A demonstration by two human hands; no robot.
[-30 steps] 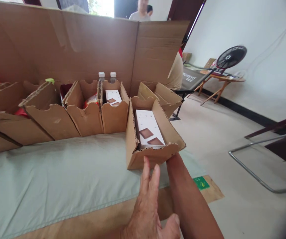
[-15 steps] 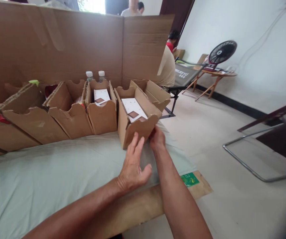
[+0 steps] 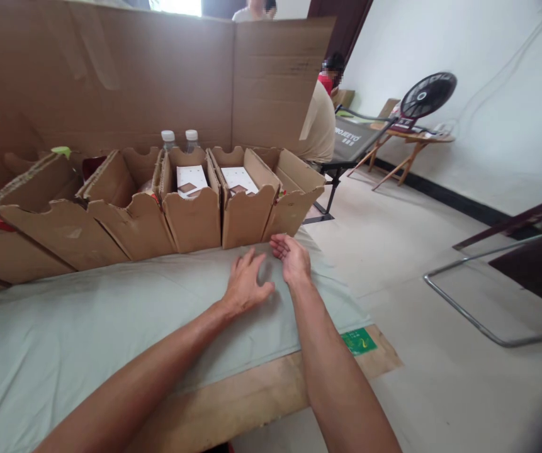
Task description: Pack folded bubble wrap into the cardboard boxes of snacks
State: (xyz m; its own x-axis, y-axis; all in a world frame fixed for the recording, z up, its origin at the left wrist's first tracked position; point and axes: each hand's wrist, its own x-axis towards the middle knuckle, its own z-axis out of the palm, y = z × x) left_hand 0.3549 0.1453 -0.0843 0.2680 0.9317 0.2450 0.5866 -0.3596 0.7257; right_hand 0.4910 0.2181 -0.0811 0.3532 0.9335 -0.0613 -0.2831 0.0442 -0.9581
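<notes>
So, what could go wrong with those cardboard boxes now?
The end box stands close to the side of the table, so a bump from the right hand nearby might push it off. The box beside it stands snugly against its neighbours, so moving it carelessly could shove them too.

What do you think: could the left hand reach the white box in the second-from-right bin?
Likely yes: the left hand looks empty and the bin is open above, though its front wall shields the white box.
</notes>
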